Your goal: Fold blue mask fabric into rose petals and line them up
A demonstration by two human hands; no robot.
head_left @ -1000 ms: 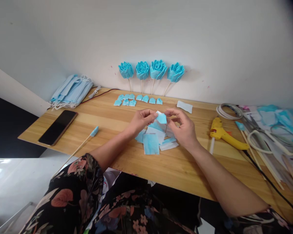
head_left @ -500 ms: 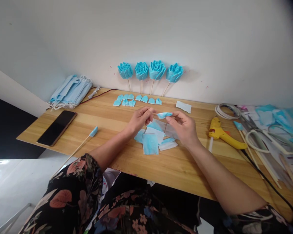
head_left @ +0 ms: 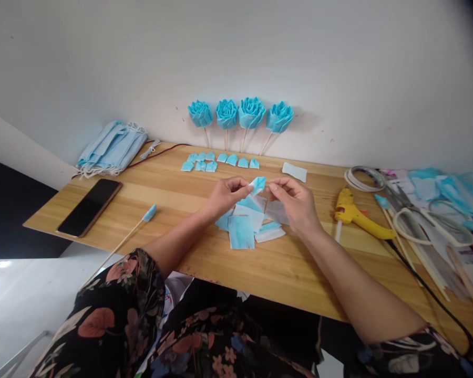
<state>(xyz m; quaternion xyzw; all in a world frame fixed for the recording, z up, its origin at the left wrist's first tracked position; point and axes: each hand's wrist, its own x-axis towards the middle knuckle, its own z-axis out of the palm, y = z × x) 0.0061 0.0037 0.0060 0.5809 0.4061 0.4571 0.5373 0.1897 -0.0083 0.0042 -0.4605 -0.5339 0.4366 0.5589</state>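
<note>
My left hand [head_left: 225, 195] and my right hand [head_left: 294, 203] meet above the middle of the wooden table [head_left: 189, 262], both pinching one small blue piece of mask fabric [head_left: 258, 184] between fingertips. Under the hands lies a loose pile of cut blue and white fabric squares [head_left: 242, 231]. Beyond it, a row of folded blue petals [head_left: 216, 160] lies on the table. Several finished blue fabric roses [head_left: 238, 113] on sticks lean against the wall.
A stack of blue face masks [head_left: 110, 147] and a black phone [head_left: 89, 207] lie at left, with a blue-tipped stick [head_left: 132, 236] nearby. A yellow glue gun [head_left: 358, 215], scissors [head_left: 429, 228], tape roll [head_left: 364, 178] and fabric scraps crowd the right side.
The blue piece between my fingers has been folded from a flat, upright square into a smaller, narrower shape. Both hands have stayed in nearly the same place.
</note>
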